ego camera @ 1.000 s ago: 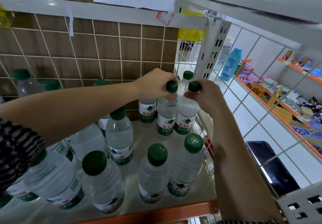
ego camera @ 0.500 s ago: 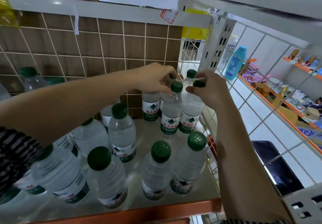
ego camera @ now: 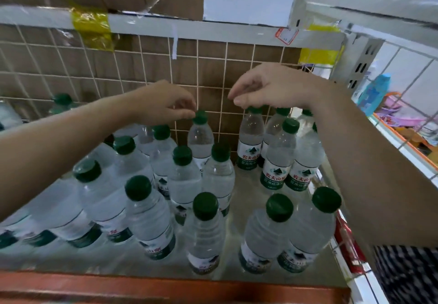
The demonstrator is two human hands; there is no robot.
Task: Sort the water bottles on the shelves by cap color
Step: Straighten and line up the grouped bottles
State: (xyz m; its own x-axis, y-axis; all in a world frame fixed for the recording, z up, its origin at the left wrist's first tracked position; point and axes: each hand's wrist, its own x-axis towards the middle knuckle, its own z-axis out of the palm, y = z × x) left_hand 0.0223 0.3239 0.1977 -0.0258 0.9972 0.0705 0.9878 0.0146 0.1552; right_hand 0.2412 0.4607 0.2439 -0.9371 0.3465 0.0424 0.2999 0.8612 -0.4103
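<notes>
Both arms reach over the shelf (ego camera: 239, 199), fingers loosely curled, gripping nothing: left hand (ego camera: 166, 103) with fingertips (ego camera: 189, 114) just beside a back bottle (ego camera: 200, 142) at its green cap (ego camera: 200, 117), right hand (ego camera: 270, 88) hovering above a neighbouring bottle (ego camera: 251, 138).

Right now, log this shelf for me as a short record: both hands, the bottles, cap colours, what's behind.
Left hand: fingertips at the green cap of a rear bottle; grip unclear
Right hand: loosely curled above a labelled rear bottle, holding nothing
Bottles: clear water bottles standing crowded on the shelf
Cap colours: every visible cap green
Behind: white wire grid over brown board
Right side: blue bottle on a neighbouring shelf
</notes>
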